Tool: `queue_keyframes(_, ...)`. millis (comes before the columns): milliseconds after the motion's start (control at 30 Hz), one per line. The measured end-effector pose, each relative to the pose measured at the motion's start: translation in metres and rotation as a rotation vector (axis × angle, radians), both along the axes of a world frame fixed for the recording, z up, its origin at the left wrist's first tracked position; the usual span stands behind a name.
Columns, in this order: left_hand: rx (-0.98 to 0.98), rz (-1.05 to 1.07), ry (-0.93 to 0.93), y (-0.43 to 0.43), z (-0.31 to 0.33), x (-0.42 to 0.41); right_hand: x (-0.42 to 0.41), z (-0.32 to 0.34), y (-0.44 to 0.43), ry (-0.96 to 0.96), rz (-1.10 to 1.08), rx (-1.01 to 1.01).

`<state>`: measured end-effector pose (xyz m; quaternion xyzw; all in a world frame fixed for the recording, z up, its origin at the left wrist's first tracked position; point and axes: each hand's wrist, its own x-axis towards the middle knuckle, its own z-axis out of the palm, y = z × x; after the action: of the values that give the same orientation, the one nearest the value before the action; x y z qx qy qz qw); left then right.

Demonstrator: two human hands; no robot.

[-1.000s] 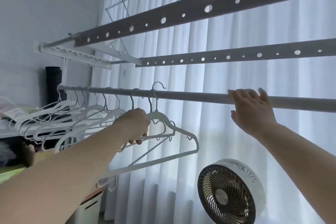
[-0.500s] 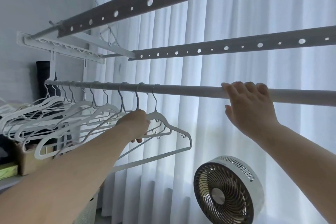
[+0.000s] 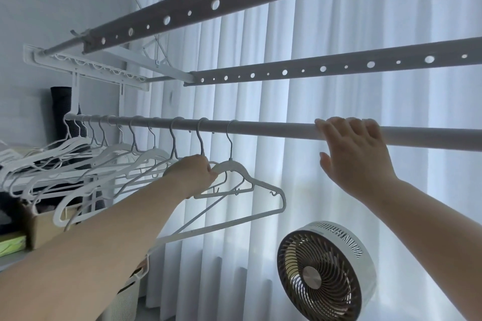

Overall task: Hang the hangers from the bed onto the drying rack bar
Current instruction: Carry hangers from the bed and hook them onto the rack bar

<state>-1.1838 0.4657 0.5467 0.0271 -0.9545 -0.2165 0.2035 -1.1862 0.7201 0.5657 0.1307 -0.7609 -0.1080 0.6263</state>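
A round white drying rack bar (image 3: 273,130) runs across the view at hand height. Several white hangers (image 3: 109,154) hang from its left part. The rightmost white hanger (image 3: 250,180) hooks over the bar, and my left hand (image 3: 194,173) pinches its shoulder just below the hook. My right hand (image 3: 354,154) rests on the bar further right, fingers curled over the top. The bed is out of view.
Two flat perforated rails (image 3: 326,68) of the rack cross above the bar. White curtains (image 3: 300,101) hang behind. A round fan (image 3: 326,271) stands low right. A cardboard box (image 3: 44,224) and a dark roll (image 3: 62,112) sit at the left.
The two rightmost hangers, held below the bar a second ago, now hook over it. My left hand stays on the last one. My right hand stayed on the bar.
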Motion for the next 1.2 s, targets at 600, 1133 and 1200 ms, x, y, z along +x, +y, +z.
queue_keyframes(600,0.085,0.1,0.285,-0.116,-0.049,0.147,0.113,-0.029,-0.126,-0.889,0.518,-0.063)
queue_keyframes(1133,0.402,1.194,0.008,-0.333,-0.269,0.687,0.415,-0.191,-0.478,-1.277,1.123,0.539)
queue_keyframes(1200,0.426,1.327,-0.064,-0.336,-0.292,0.749,0.462,-0.212,-0.507,-1.33,1.201,0.547)
